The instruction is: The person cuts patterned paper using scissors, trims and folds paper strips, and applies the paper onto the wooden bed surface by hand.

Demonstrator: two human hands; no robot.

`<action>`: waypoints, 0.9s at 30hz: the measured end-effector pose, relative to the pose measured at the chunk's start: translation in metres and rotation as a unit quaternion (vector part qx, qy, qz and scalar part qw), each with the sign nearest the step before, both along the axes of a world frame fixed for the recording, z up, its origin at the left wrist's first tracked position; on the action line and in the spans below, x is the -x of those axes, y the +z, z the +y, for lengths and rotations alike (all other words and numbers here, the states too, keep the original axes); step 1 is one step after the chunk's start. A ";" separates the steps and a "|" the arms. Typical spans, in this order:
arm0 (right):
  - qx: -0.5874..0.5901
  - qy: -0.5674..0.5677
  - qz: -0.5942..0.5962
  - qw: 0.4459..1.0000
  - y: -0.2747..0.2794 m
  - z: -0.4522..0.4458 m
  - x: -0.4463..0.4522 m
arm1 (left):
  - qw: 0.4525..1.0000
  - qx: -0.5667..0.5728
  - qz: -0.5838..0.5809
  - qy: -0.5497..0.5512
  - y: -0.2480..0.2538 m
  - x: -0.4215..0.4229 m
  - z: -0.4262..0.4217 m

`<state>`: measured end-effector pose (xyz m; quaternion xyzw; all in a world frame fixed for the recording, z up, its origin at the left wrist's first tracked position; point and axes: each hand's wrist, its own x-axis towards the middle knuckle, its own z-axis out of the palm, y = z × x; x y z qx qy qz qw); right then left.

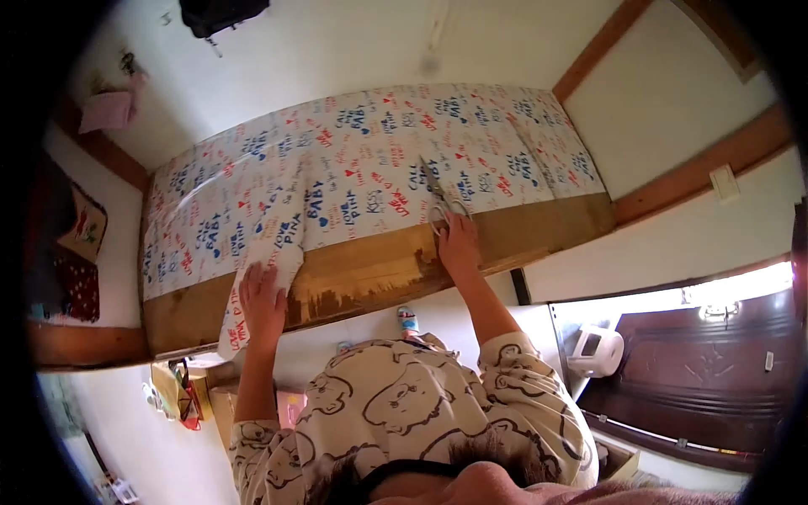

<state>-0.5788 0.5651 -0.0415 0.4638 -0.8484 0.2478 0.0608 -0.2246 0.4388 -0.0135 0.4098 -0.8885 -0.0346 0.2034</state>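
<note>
A white printed sheet (353,177) with red and blue lettering covers most of the tabletop. Near the front edge, my right hand (459,244) has its fingers closed on the handles of a pair of scissors (435,187); the blades lie over the sheet and point away from me. My left hand (263,303) lies on a narrow flap of the sheet (236,324) that hangs over the front edge at the left. Its fingers are stretched out with the thumb apart.
Bare brown wood (370,278) with worn patches shows along the table's front. Walls border the far side and right end. A dark bag (220,13) hangs at the back. A white appliance (596,351) stands by a dark brown door (715,379) at right. Boxes (206,391) sit lower left.
</note>
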 end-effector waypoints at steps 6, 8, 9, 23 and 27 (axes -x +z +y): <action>-0.052 -0.023 -0.055 0.997 0.005 -0.010 0.015 | 0.996 -0.013 0.072 0.047 -0.002 -0.003 0.029; -0.086 -0.021 -0.062 0.994 0.005 -0.014 0.019 | 0.991 -0.023 0.123 0.048 0.002 -0.004 0.046; -0.090 -0.017 -0.049 0.995 0.004 -0.015 0.020 | 0.972 -0.086 0.202 0.079 0.005 -0.004 0.056; 0.096 0.093 -0.773 0.620 0.034 -0.007 0.004 | 0.195 -0.527 0.802 0.201 -0.002 0.002 0.075; 0.004 0.127 -0.834 0.537 0.022 0.008 -0.038 | 0.208 -0.535 0.791 0.213 -0.013 0.014 0.067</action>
